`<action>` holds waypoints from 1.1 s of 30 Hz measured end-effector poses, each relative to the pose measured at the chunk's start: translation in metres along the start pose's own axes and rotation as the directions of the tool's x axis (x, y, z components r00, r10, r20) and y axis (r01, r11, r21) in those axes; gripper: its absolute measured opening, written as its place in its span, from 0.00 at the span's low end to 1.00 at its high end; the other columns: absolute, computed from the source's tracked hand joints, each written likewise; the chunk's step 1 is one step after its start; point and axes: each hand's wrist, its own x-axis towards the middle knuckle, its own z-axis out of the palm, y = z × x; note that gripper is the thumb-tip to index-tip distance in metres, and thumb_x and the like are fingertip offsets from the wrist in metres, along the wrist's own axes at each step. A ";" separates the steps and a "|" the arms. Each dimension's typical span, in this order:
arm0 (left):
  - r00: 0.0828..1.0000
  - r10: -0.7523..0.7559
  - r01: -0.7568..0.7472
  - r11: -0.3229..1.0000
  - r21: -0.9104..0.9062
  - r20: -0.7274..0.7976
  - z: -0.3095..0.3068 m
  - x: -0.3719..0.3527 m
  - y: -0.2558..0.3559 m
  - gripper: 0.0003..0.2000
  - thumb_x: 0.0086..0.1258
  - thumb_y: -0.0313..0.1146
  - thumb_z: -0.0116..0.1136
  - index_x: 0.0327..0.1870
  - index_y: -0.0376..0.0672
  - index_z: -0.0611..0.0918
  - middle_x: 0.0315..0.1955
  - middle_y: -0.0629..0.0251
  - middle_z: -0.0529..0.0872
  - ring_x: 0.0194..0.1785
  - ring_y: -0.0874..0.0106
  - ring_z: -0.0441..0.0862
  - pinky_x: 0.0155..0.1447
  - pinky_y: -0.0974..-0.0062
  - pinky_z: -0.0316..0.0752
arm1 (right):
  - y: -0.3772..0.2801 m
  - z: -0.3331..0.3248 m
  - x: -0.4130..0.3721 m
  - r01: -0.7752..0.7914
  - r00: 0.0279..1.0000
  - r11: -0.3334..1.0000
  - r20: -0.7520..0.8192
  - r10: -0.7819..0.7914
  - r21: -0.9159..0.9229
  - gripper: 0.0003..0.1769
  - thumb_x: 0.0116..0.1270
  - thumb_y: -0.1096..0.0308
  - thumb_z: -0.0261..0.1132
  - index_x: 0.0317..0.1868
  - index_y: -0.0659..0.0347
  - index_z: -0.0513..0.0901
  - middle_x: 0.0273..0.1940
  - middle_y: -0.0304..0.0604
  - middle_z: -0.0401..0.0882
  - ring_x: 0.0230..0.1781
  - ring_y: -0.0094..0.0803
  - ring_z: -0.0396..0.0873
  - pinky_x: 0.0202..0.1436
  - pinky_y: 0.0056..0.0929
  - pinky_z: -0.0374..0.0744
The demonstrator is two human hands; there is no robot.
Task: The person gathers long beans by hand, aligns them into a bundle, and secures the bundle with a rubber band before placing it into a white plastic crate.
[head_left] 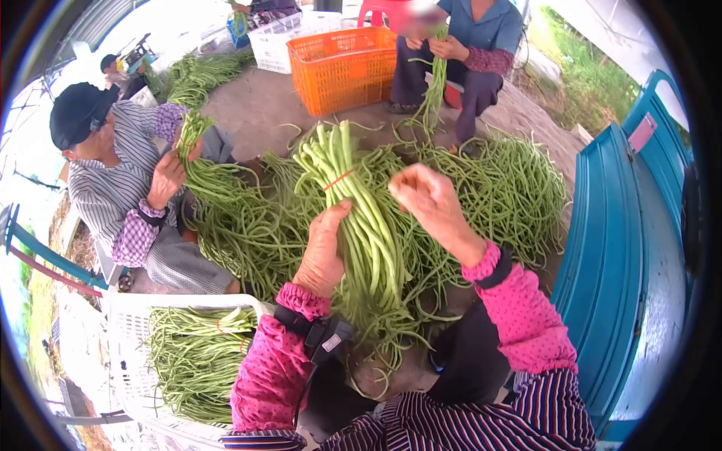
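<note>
A bundle of long green beans (368,233) hangs in front of me, with a red band (338,180) around its upper part. My left hand (325,248) is closed around the bundle just below the band. To the right of the bundle, apart from it, my right hand (430,197) is raised with its fingers curled together; whether anything small is between them cannot be made out. Behind and below both hands lies a big heap of loose beans (511,188) on the ground.
A white crate (131,353) of banded beans stands at lower left, an orange crate (342,71) at the back. One person (113,165) sits at left, another (481,37) at the back; both hold beans. Blue-green metal panels (609,263) stand at right.
</note>
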 end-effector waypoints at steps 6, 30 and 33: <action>0.986 0.149 -0.133 0.975 0.178 -0.080 -0.018 0.016 -0.008 0.18 0.70 0.42 0.55 0.53 0.39 0.77 0.43 0.61 0.84 0.43 0.68 0.84 0.51 0.68 0.80 | 0.005 0.019 -0.020 0.046 0.997 0.987 0.065 -0.037 -0.151 0.11 0.61 0.69 0.71 0.36 0.68 0.79 0.28 0.38 0.79 0.28 0.19 0.73 0.33 0.23 0.75; 0.966 -0.002 0.019 0.998 0.065 -0.258 -0.009 0.005 -0.004 0.17 0.67 0.40 0.57 0.49 0.36 0.79 0.39 0.59 0.86 0.38 0.66 0.85 0.46 0.65 0.81 | 0.005 0.023 -0.027 -0.426 0.869 0.891 0.345 0.356 0.154 0.16 0.77 0.58 0.53 0.35 0.62 0.73 0.19 0.25 0.59 0.17 0.13 0.55 0.19 0.18 0.56; 0.966 0.012 -0.007 1.000 0.021 -0.259 -0.008 0.005 -0.005 0.17 0.63 0.40 0.62 0.43 0.33 0.80 0.35 0.61 0.85 0.35 0.69 0.84 0.42 0.70 0.81 | 0.002 0.022 -0.028 -0.465 0.843 0.875 0.367 0.393 0.132 0.16 0.77 0.58 0.53 0.35 0.62 0.72 0.20 0.25 0.58 0.17 0.13 0.54 0.19 0.17 0.55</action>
